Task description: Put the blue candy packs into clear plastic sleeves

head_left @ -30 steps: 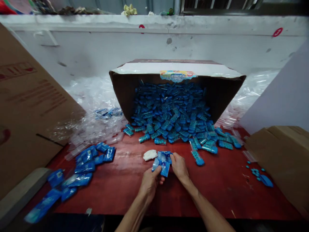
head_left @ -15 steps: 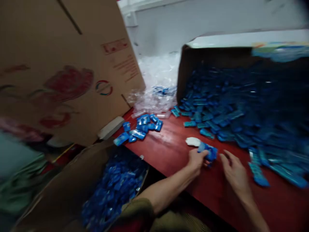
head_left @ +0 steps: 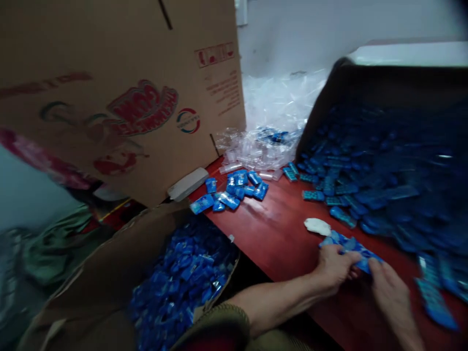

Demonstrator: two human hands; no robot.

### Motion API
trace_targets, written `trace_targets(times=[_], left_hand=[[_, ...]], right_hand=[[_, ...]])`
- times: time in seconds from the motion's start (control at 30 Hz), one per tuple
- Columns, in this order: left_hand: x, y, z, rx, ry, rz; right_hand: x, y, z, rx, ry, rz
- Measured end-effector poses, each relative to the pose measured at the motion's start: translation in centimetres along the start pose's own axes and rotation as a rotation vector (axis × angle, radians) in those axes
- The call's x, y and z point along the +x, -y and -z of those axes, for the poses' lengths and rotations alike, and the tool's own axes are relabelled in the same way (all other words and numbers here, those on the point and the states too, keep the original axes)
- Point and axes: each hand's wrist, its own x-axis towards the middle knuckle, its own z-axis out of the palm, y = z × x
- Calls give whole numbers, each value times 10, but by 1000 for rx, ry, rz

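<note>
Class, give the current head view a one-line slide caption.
Left hand and right hand hold blue packaging at a red table beside a box of packets.

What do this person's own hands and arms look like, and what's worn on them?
The left hand and right hand are bare, without gloves; no ring or watch can be made out. An olive-green cloth sleeve with a ridged edge ends near the left elbow. On the right, no sleeve shows before the picture cuts off.
</note>
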Motion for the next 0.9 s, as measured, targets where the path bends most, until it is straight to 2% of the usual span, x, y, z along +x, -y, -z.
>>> trace_targets(times=[0.07, 0.2, 0.27, 0.3, 0.37, 0.43, 0.5, 0.57, 0.63, 0.7, 0.83, 0.9], left_hand=[[-3, -3, 3, 3, -2, -5], [-6, -8, 12, 31, 182, 39], [-6, -11, 16, 15, 291, 79], [-6, -13, 17, 6, 303, 73], [-7, -14, 18, -7, 270, 75], [-7, -13, 18, -11, 233, 107], [-8, -12, 18, -14, 209, 162], [-8, -10, 18, -14, 183, 202], [-8, -9, 18, -12, 164, 224], [-7, -9, 18, -16, 145, 236], [-8, -11, 17, -31, 83, 216], [-8, -11, 17, -20, 67, 197]], right_hand=[[-5, 16, -2, 86, -6, -71], [-12, 35, 2, 264, 43, -26], [-12, 37, 10, 261, 50, 5], [-12, 37, 16, 249, 44, 20], [-11, 31, 31, 116, -25, 93], [-9, 19, 47, -162, -189, 144], [-6, 3, 58, -460, -353, 105], [-3, -15, 62, -620, -402, 31], [0, -26, 58, -585, -364, -5], [2, -30, 53, -411, -311, -12], [2, -18, 54, -148, -197, 27], [-4, -7, 63, -36, -70, 75]])
